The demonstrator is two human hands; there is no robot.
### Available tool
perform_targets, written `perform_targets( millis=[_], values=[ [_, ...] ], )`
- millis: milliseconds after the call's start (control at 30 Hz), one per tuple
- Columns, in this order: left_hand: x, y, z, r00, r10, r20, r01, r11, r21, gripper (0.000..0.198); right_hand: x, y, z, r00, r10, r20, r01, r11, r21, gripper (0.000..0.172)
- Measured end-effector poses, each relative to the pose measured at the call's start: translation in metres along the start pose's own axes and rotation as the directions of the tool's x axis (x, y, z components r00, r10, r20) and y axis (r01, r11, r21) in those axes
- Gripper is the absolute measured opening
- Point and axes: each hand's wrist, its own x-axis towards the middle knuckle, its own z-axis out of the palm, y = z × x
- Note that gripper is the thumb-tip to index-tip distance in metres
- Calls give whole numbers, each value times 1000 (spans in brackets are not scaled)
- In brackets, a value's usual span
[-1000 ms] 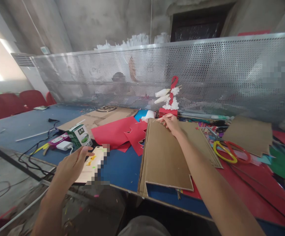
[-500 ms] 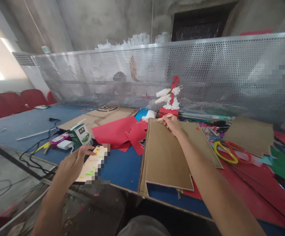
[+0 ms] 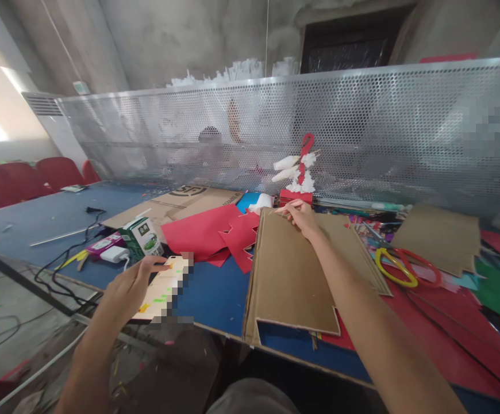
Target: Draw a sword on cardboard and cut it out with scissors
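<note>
My left hand (image 3: 126, 290) reaches over a phone (image 3: 164, 290) near the table's front edge, its fingers stretched out and a fingertip at the lit screen. Part of the phone is blurred by pixels. Beyond the sheet of brown cardboard (image 3: 293, 270), at its far edge, my right hand (image 3: 300, 215) is closed in a pinch. A thin pale stick (image 3: 279, 210) seems to poke out from its fingers, too small to make out well. Just behind that hand stands a red paper piece with white tufts and buds (image 3: 305, 172) on a red base.
Red paper (image 3: 202, 233) lies between phone and cardboard. A green-and-white carton (image 3: 143, 238), white charger (image 3: 114, 254) and black cables are at left. Scissors with yellow and red handles (image 3: 399, 267) lie right, among paper scraps. A perforated metal screen (image 3: 146, 132) borders the blue table (image 3: 209, 293).
The picture on the phone screen has shifted, with its green and orange marks in other places. Both hands stay practically where they were.
</note>
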Motion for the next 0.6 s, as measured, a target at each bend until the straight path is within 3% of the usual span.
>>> perform_targets(
  millis=[67, 200, 333, 600],
  values=[
    [1, -4, 1, 1000, 8, 10, -8, 1000, -7, 63, 1, 1, 0, 1000, 1, 5, -2, 1000, 10, 18],
    [3, -10, 6, 990, 134, 41, -134, 991, -9, 57, 5, 6, -1, 1000, 0, 5, 0, 1000, 24, 18],
    [3, -9, 6, 997, 71, 32, -72, 997, 19, 65, 5, 8, -2, 1000, -10, -10, 10, 1000, 9, 18],
    [1, -8, 4, 995, 93, -38, -93, 995, -21, 66, 1, 4, 2, 994, -69, 85, 70, 997, -14, 23]
  ],
)
